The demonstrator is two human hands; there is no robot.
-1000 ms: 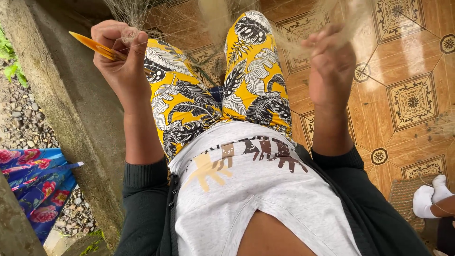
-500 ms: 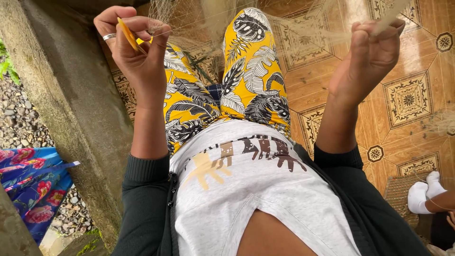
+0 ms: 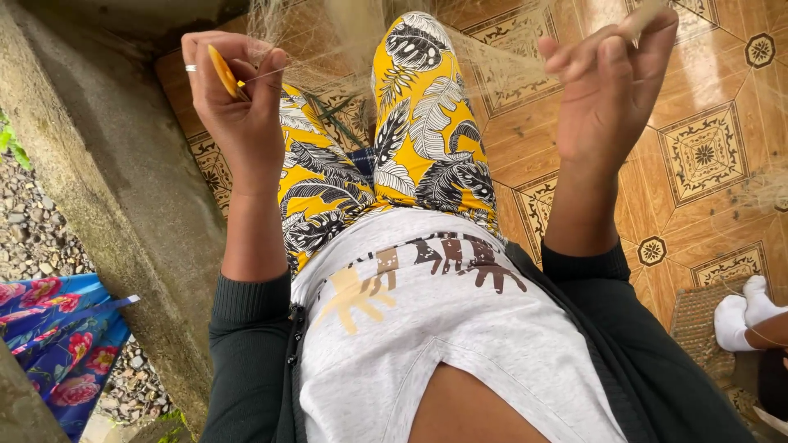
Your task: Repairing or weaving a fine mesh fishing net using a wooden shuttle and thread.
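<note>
Your left hand (image 3: 238, 98) is curled shut around a yellow needle (image 3: 223, 72), thumb pressing it, raised above your left knee. Your right hand (image 3: 611, 86) pinches the pale net (image 3: 492, 57) between thumb and fingers, stretched over your lap above the tiled floor (image 3: 698, 164).

Orange netting needle (image 3: 223, 72) upright, pinched in left fingers; fine pale net (image 3: 492, 57) stretched taut between raised hands.
</note>
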